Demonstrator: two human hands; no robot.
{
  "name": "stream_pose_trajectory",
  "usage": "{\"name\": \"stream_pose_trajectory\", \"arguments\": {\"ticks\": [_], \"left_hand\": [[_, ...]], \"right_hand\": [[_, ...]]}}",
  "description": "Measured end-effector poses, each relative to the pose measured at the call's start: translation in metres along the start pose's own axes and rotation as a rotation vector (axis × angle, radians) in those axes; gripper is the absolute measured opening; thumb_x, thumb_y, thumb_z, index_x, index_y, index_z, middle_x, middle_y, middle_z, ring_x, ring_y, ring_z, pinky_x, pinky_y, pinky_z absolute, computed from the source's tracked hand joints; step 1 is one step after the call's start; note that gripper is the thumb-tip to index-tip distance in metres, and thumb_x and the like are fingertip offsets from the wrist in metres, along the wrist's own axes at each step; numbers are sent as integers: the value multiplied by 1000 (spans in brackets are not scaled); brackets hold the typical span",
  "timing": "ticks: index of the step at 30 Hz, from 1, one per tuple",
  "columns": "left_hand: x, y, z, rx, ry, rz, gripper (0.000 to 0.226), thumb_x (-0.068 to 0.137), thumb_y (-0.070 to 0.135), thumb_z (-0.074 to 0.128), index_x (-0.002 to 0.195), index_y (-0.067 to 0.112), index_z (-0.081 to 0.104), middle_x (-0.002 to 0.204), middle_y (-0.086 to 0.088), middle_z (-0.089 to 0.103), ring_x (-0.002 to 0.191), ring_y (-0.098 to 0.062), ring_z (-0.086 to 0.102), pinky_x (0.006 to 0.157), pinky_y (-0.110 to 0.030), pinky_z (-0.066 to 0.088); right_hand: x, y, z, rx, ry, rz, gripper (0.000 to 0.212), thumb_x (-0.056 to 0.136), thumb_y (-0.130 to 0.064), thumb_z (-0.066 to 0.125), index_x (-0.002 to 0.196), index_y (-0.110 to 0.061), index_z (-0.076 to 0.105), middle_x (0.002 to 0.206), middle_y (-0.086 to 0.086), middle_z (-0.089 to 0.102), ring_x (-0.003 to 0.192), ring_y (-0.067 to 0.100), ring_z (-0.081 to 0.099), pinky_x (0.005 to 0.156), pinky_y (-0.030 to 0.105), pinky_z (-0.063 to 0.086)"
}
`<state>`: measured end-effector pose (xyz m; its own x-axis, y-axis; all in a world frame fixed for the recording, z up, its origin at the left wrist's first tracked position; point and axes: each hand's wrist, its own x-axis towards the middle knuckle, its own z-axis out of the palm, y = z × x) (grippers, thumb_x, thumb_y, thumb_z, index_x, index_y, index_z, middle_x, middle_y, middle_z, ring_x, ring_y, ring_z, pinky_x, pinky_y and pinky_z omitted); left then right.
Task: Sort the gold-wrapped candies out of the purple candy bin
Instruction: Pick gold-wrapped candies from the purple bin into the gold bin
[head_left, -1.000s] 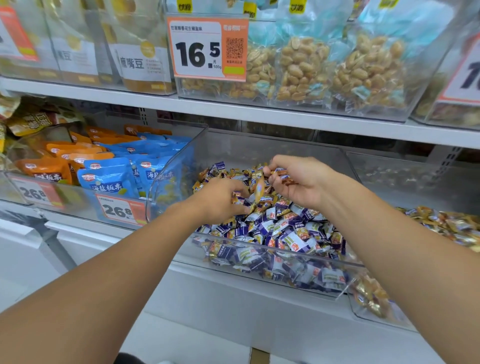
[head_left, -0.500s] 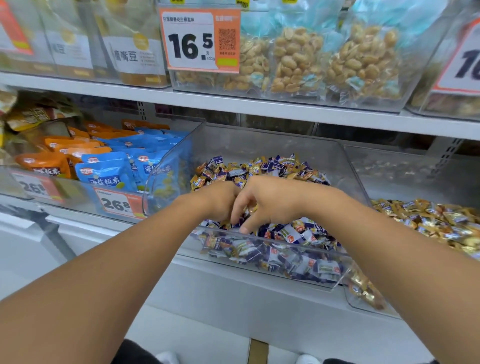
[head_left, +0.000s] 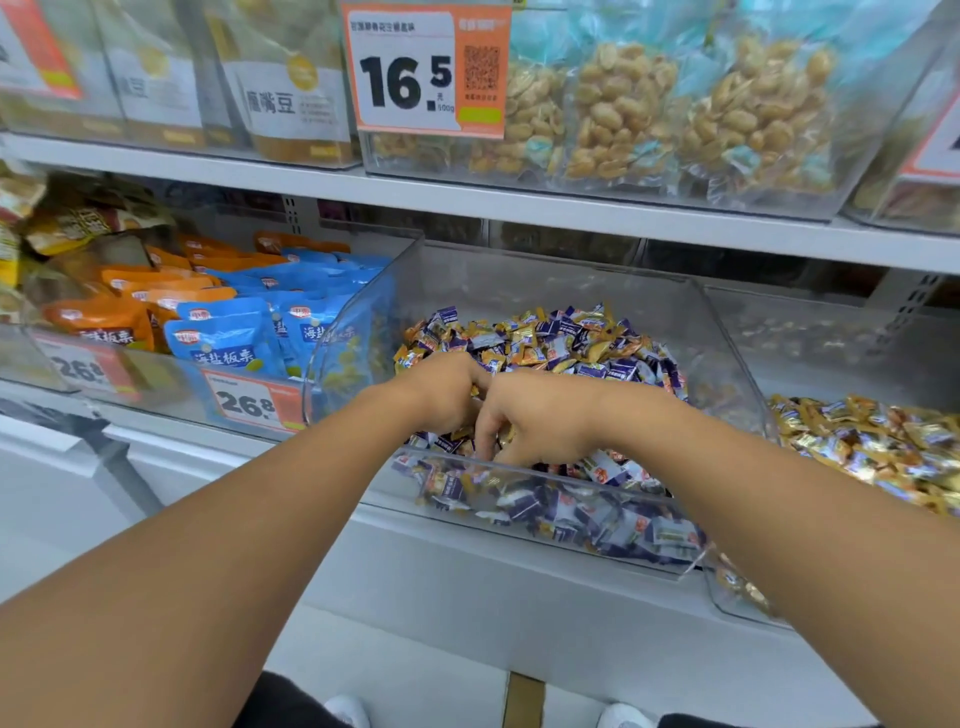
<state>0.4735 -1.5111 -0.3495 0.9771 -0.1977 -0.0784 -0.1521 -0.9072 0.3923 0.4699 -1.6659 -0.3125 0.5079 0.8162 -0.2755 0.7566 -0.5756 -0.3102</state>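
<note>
A clear plastic bin on the lower shelf holds a heap of purple-wrapped candies with gold-wrapped candies mixed in. Both my hands are down in the front of the heap, side by side and touching. My left hand is curled knuckles-up, and a bit of gold wrapper shows at its edge; its fingers are hidden. My right hand points its fingers down into the candies and pinches a gold-coloured piece between thumb and forefinger.
To the right sits a second clear bin of gold candies. On the left are blue and orange snack packs behind a 26.8 price tag. The upper shelf edge carries peanut bags overhead.
My right hand came down from the back of the heap to the front, next to my left hand, and its fingers dug into the candies. The left hand stayed roughly in place.
</note>
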Motion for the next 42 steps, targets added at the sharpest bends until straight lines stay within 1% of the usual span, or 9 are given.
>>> {"name": "stream_pose_trajectory", "arguments": {"ticks": [2, 6, 9, 13, 22, 27, 32, 38, 42], "left_hand": [[4, 0, 0, -52, 6, -7, 27, 92, 18, 65, 70, 34, 68, 66, 10, 61, 63, -11, 51, 60, -25, 37], [4, -2, 0, -232, 42, -38, 13, 94, 30, 66, 89, 21, 74, 76, 10, 63, 66, -11, 54, 60, -23, 40], [-6, 0, -4, -432, 73, -75, 17, 97, 30, 61, 90, 19, 71, 64, 5, 62, 46, -16, 40, 45, -20, 35], [-21, 12, -15, -591, 192, -157, 19, 100, 36, 53, 91, 27, 67, 94, 9, 63, 45, -10, 40, 41, -21, 36], [-55, 82, -42, -810, 122, 35, 22, 99, 37, 54, 82, 29, 67, 90, 8, 64, 35, -4, 33, 41, -13, 29], [-41, 142, -24, -734, 151, 108, 20, 97, 38, 59, 86, 26, 71, 88, -2, 67, 38, -1, 40, 46, -16, 38], [-8, 209, -14, -407, 219, 332, 23, 94, 35, 64, 80, 18, 73, 47, 13, 51, 40, -4, 42, 49, -18, 35], [22, 259, 14, -367, 162, 402, 18, 94, 34, 64, 87, 22, 75, 50, 15, 53, 44, 1, 48, 43, -9, 32], [29, 265, 19, -623, -95, 272, 26, 103, 34, 48, 101, 28, 73, 87, -6, 62, 64, -18, 51, 48, -22, 40]], "right_hand": [[-16, 7, -12, 79, 105, 28, 8, 87, -15, 72, 93, -16, 78, 76, -8, 70, 60, 0, 59, 62, 18, 51], [-53, 31, -26, 535, 280, 161, 22, 92, -17, 65, 85, 4, 64, 64, 6, 53, 50, 12, 44, 42, 21, 36], [-66, 36, -29, 982, 354, 256, 15, 95, -18, 59, 85, -8, 53, 67, 8, 46, 51, 13, 37, 38, 18, 19], [-74, 35, -35, 1367, 360, 280, 12, 96, -17, 51, 88, -16, 42, 65, 3, 45, 53, 12, 34, 34, 15, 19], [-143, 62, -44, 1158, 293, 179, 11, 89, -19, 59, 81, -11, 61, 66, 4, 45, 51, 9, 36, 33, 13, 23], [-201, 99, -22, 1112, 460, 436, 8, 89, -20, 66, 84, -14, 67, 68, 2, 50, 53, 8, 43, 36, 13, 27], [-245, 119, -3, 1058, 645, 665, 6, 93, -13, 67, 94, -7, 68, 66, 2, 55, 52, 9, 46, 40, 16, 34], [-279, 139, 9, 1625, 831, 659, 28, 100, -25, 58, 106, 1, 68, 81, 9, 62, 57, 10, 56, 40, 14, 46], [-298, 147, 9, 1893, 926, 560, 63, 99, -52, 51, 116, 7, 67, 112, 28, 68, 88, 34, 73, 67, 32, 63]]}}
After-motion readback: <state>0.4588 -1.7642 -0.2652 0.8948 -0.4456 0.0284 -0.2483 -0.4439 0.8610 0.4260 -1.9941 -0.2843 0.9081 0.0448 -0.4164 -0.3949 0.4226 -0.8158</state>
